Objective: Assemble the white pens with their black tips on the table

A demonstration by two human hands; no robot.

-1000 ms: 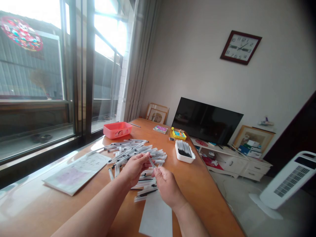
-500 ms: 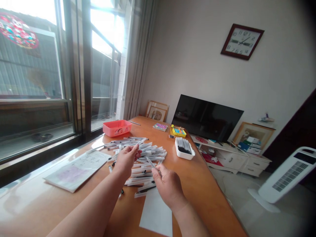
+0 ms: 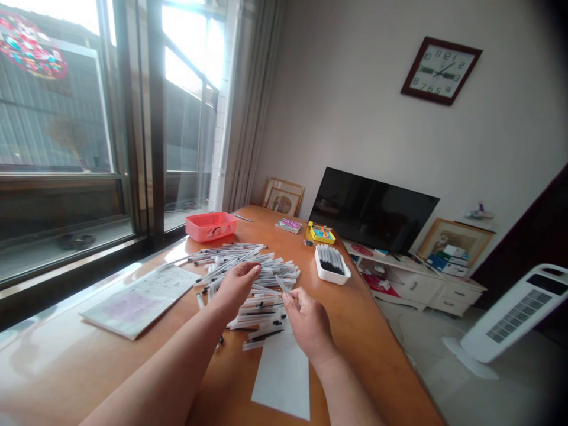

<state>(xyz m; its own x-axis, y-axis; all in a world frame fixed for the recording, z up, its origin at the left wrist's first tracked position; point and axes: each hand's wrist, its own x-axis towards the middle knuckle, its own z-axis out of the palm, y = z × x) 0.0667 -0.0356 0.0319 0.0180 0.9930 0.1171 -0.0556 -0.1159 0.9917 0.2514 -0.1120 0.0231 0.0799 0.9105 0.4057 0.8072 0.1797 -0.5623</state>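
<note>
Over a loose pile of pen parts (image 3: 277, 269), white barrels and black pieces, both my hands are raised. My right hand (image 3: 308, 322) pinches a translucent pen barrel (image 3: 282, 285) that points up and to the left. To its left, my left hand (image 3: 238, 289) has thumb and fingers pressed together; whatever is between the fingertips is too small or hidden to make out. The hands are a short way apart. Beneath my right hand lies a white sheet of paper (image 3: 281, 378). A white tray (image 3: 333, 276) beyond it holds a row of pens with black ends.
At the back left of the wooden table (image 3: 364, 355) sits a red plastic box (image 3: 212, 228). A notebook (image 3: 137, 302) with writing lies left of my left arm. Farther back are a colourful booklet (image 3: 288, 225) and a yellow box (image 3: 322, 234). A window runs along the left.
My left hand has moved slightly right, and my right hand a little right and up with the barrel still in it. The view has shifted slightly.
</note>
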